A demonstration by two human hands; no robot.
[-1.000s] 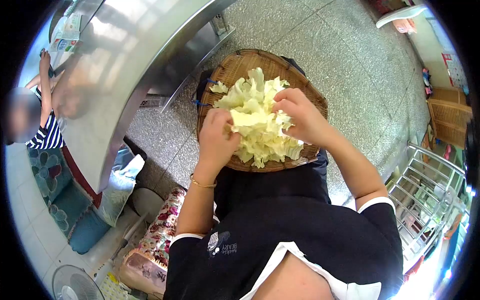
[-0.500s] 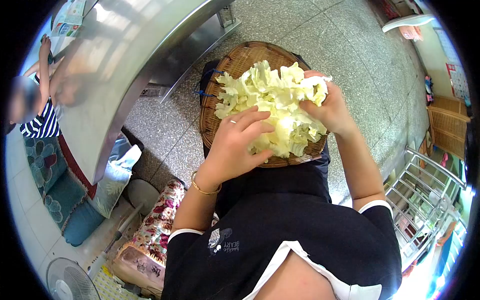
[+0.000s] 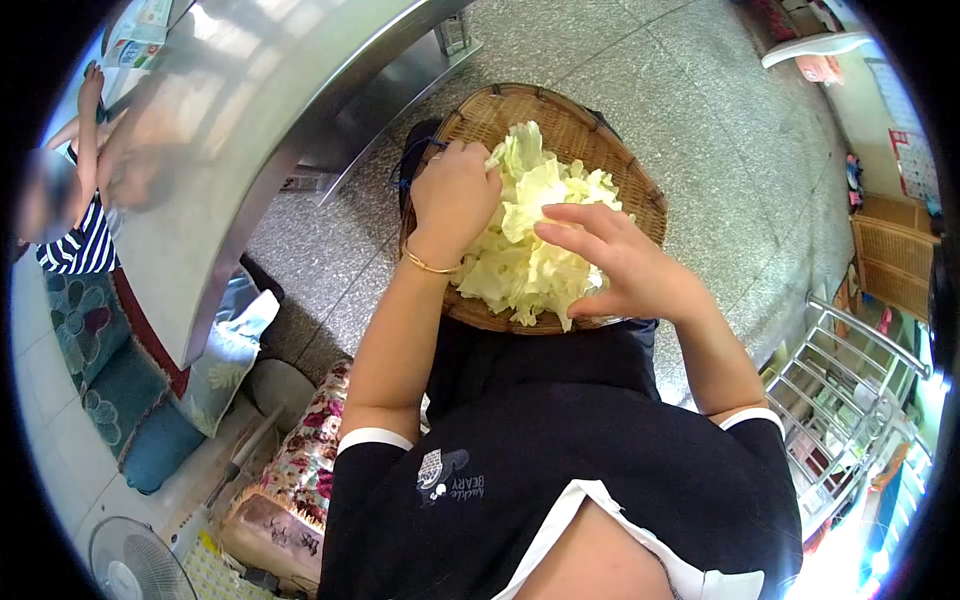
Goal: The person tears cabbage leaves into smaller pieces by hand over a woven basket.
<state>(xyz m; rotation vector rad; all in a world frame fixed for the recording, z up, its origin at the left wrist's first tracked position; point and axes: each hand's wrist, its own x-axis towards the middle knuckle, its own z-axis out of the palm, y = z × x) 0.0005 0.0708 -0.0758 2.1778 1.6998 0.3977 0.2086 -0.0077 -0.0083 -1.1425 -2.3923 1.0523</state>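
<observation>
A round woven basket (image 3: 645, 190) rests on my lap, with a heap of pale yellow-green torn leaves (image 3: 535, 270) in it. At the heap's left side, my left hand (image 3: 455, 195) has its fingers curled against the edge of the leaves; what they grip is hidden. Over the right part of the heap is my right hand (image 3: 625, 255), its fingers spread and nothing held in them. A blue tie (image 3: 402, 183) shows on the basket's left rim.
A metal-edged table (image 3: 250, 110) stands at the upper left, with a person in a striped garment (image 3: 85, 240) beyond it. A fan (image 3: 140, 565) is at the lower left. A metal rack (image 3: 840, 400) stands on the right.
My left hand has moved up and left and its fingers have curled. My right hand has come down and left and opened. The leaves are bunched closer together, baring more of the basket's right side.
</observation>
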